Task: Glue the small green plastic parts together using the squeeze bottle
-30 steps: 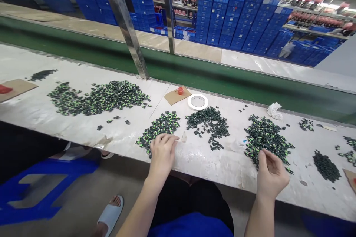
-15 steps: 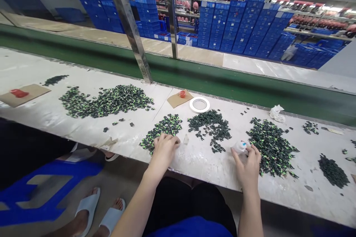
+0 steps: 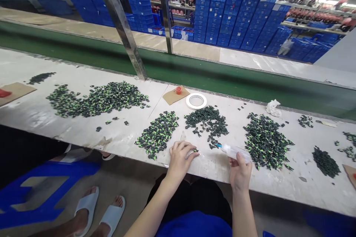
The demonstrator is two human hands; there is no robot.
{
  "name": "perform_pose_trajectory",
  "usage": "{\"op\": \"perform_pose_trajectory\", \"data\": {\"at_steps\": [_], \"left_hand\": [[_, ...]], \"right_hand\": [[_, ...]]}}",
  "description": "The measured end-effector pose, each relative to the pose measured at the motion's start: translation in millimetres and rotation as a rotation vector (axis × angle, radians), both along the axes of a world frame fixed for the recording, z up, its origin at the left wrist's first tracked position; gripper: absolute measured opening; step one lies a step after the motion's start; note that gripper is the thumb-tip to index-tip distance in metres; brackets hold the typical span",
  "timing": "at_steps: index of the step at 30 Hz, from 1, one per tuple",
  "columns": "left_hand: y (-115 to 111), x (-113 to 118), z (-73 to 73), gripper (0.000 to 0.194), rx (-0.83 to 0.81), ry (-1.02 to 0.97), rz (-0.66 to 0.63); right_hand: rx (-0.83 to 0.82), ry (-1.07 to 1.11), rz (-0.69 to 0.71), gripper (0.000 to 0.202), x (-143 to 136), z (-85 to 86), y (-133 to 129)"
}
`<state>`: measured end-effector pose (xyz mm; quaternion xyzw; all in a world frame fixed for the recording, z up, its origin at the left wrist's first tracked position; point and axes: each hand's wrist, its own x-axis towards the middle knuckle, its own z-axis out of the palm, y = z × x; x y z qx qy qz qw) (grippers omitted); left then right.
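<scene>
Between the thumb and fingers of my left hand (image 3: 180, 157) is a small black-and-green piece (image 3: 195, 150), held low over the table. My right hand (image 3: 240, 172) grips a clear squeeze bottle (image 3: 236, 152), tilted so its blue tip (image 3: 219, 145) points left. A pile of black-and-green pieces (image 3: 157, 131) lies to the left of my left hand. Plain dark pieces (image 3: 207, 120) are heaped beyond the gap between my hands. Another black-and-green pile (image 3: 267, 140) spreads to the right of the bottle.
A white tape roll (image 3: 196, 101) and a cardboard piece (image 3: 170, 98) with a red cap (image 3: 178, 90) lie toward the back. Crumpled tissue (image 3: 273, 107) is at back right. A metal post (image 3: 122, 26) rises by the green belt (image 3: 194, 68). Another person's feet in slippers (image 3: 112, 216) show lower left.
My left hand has moved right, away from the left pile, now with a piece in its fingers. The bottle in my right hand has swung so its tip points left.
</scene>
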<state>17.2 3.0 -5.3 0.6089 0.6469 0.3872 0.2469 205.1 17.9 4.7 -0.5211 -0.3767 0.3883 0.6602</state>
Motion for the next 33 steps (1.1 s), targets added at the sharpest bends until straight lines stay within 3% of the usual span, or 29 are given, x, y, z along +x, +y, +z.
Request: {"op": "perform_pose_trajectory", "data": {"at_steps": [4, 10, 33], "left_hand": [[-1.5, -10.6, -4.6, 0.018, 0.031, -0.083, -0.102], [-2.8, -7.6, -4.1, 0.009, 0.049, -0.104, -0.004], [-4.0, -6.4, -6.2, 0.009, 0.117, -0.036, 0.037]], "right_hand": [[-0.135, -0.160, 0.036, 0.040, -10.2, 2.0, -2.6], [-0.174, -0.308, 0.084, 0.038, -25.8, 9.7, -4.4], [-0.263, -0.223, 0.090, 0.038, -29.3, 5.4, -1.8]]}}
